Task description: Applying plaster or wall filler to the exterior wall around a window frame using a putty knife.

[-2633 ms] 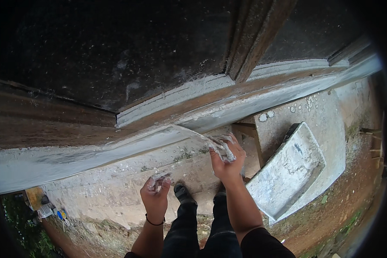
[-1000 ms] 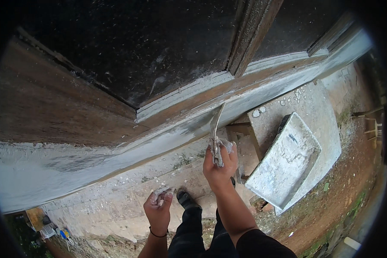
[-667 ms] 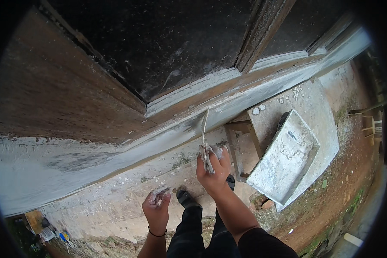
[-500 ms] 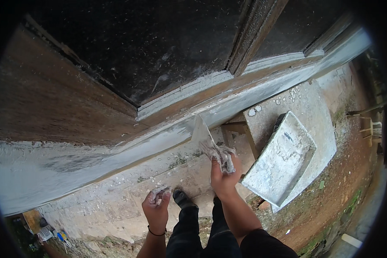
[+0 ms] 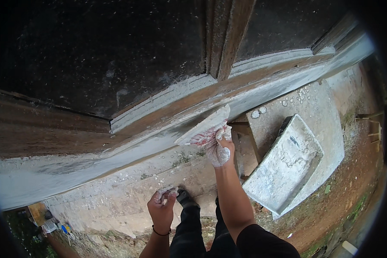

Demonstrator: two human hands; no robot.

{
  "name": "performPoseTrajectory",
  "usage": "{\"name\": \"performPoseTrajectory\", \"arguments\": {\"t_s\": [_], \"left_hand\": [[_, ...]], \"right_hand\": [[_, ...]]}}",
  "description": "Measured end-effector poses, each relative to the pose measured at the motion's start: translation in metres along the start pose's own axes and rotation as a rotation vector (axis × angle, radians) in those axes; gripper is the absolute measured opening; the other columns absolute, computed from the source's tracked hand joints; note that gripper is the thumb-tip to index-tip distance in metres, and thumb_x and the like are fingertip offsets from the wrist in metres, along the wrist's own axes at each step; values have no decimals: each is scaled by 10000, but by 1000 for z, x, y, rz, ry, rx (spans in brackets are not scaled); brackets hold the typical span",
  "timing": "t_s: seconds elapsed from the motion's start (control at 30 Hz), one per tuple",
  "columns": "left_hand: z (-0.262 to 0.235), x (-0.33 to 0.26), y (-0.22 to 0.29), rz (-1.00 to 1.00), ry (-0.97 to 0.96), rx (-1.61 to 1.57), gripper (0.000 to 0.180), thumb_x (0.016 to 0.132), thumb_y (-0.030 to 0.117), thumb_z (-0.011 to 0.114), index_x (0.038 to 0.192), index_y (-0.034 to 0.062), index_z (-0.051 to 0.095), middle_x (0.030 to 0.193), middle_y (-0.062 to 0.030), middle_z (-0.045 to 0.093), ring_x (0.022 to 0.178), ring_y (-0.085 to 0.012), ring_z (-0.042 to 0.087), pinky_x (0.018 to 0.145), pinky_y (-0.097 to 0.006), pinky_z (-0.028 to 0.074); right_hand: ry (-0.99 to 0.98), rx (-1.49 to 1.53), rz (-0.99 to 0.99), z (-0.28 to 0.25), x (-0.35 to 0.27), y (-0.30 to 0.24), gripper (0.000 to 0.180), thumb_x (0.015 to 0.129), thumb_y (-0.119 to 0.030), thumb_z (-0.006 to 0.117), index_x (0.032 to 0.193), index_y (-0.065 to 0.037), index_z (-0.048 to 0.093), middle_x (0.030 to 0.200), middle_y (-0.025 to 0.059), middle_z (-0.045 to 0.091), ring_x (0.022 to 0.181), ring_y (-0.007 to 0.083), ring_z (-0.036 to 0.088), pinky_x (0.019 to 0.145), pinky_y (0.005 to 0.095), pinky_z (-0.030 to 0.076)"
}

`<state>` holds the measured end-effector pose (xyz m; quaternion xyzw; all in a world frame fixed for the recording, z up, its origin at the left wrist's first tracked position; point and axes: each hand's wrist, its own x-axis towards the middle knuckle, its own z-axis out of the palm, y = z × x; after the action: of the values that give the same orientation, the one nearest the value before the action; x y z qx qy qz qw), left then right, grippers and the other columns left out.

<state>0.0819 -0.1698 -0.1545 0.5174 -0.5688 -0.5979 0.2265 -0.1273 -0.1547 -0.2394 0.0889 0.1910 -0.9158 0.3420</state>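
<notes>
My right hand (image 5: 219,148), coated in white paste, is closed around a broad flat putty scraper (image 5: 208,124). The scraper's pale face is smeared with white and shows reddish marks near my fingers. Its long edge lies close to the white-plastered wall strip (image 5: 159,136) under the window frame; I cannot tell if they touch. Lower down and apart from the wall, my left hand (image 5: 161,208) is curled, with white paste on its fingers. Whatever it may hold is hidden.
On a board-topped stand (image 5: 266,107) at the right rests a pan of white paste (image 5: 284,167). A dark window (image 5: 94,51) with wooden framing (image 5: 228,38) fills the far side. My shoe (image 5: 187,198) is on the spattered paving. Small items (image 5: 51,225) lie far left.
My right hand has turned the scraper from upright-looking to broadside along the wall, moving it slightly away from me. My left hand has shifted a little to the right. The view has tilted somewhat.
</notes>
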Motion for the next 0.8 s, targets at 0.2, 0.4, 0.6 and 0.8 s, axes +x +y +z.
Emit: {"name": "performPoseTrajectory", "arguments": {"t_s": [0.2, 0.4, 0.6, 0.8], "left_hand": [[-1, 0, 0, -46, 41, 34, 164, 764, 5, 599, 907, -69, 573, 835, -98, 613, 766, -125, 568, 706, -235, 447], [-3, 5, -6, -87, 46, 4, 175, 765, -10, 584, 926, -78, 565, 846, -108, 614, 774, -134, 574, 724, -247, 454], [-2, 4, -4, -89, 13, 2, 196, 758, -13, 589, 940, -81, 559, 853, -112, 615, 779, -135, 574, 725, -244, 454], [-8, 0, -5, -74, -2, 23, 190, 757, -14, 592, 936, -72, 567, 846, -106, 616, 772, -129, 572, 715, -240, 453]], "right_hand": [[-7, 82, -8, 3, 12, 20, 274, 773, 1, 581, 1037, 28, 512, 996, 95, 568, 908, 187, 560, 809, 308, 459], [123, -10, -128, 22, 7, 30, 230, 782, 13, 564, 1009, 6, 532, 962, 82, 577, 866, 174, 567, 761, 300, 469], [286, -25, -176, 32, -14, 33, 229, 796, 27, 540, 1024, 16, 525, 988, 99, 575, 894, 186, 569, 791, 305, 475], [229, 94, -104, 31, -41, 28, 261, 797, -1, 548, 1050, 46, 508, 1018, 129, 567, 906, 226, 573, 801, 343, 480]]}}
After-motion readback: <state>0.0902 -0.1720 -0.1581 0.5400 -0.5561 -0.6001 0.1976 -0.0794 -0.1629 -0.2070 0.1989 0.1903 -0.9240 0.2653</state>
